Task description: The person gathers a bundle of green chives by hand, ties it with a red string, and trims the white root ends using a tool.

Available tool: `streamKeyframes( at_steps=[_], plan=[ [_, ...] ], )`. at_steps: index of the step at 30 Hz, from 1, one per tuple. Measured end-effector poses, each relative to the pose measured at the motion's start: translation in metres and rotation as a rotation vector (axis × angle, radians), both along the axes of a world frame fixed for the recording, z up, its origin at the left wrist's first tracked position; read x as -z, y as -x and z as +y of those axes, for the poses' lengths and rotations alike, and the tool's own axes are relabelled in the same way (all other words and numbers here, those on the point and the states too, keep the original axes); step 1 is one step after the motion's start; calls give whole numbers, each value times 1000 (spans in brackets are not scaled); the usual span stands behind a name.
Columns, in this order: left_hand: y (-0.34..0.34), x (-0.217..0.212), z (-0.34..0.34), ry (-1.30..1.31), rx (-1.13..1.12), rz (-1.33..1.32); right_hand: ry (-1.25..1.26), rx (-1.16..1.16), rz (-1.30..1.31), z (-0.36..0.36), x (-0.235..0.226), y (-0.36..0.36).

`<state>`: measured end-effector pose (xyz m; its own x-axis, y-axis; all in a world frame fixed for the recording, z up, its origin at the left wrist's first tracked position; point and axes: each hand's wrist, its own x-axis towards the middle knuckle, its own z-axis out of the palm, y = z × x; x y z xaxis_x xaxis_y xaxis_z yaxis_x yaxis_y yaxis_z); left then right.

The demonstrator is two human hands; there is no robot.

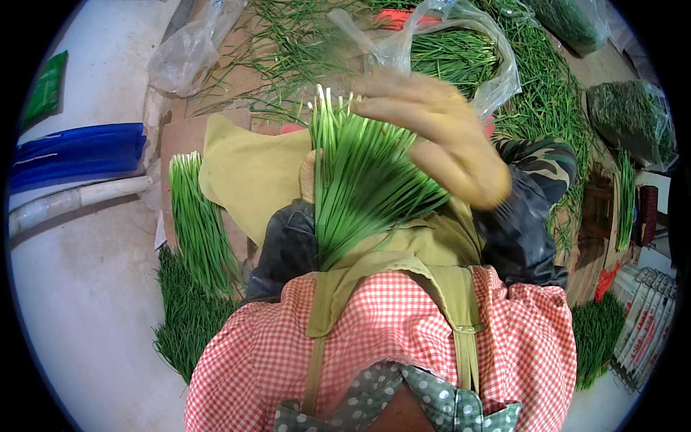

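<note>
A fanned bunch of garlic chives (pixel 367 173) stands over my lap, white cut ends pointing away from me. Gloved in tan, my left hand (pixel 308 176) is closed around the bunch's left side; most of its fingers are hidden behind the leaves. My right hand (pixel 439 133), in a yellowish glove, is over the upper right of the bunch, fingers stretched out toward the white ends. Motion blurs it, and I cannot tell whether it touches the stems. A khaki apron (pixel 403 245) lies beneath the leaves.
Left of my lap lies a neat chive bundle (pixel 194 216), with a darker green pile (pixel 191 324) nearer. Loose chives (pixel 288 43) spread ahead, beside an open clear plastic bag (pixel 507 65). A filled bag (pixel 630 115) stands far right. A blue cloth-like sheet (pixel 79 155) lies left.
</note>
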<state>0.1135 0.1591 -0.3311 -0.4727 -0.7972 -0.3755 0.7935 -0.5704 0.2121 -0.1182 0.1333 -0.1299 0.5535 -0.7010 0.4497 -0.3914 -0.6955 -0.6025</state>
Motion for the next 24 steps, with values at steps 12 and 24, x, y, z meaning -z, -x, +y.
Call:
streamKeyframes(
  at_steps=[12,24],
  plan=[
    [-10,16,-2,29,-114,-180,-546,681,259,1,85,40],
    [-17,9,-2,73,-37,-12,-1336,-38,-343,22,67,21]
  ],
)
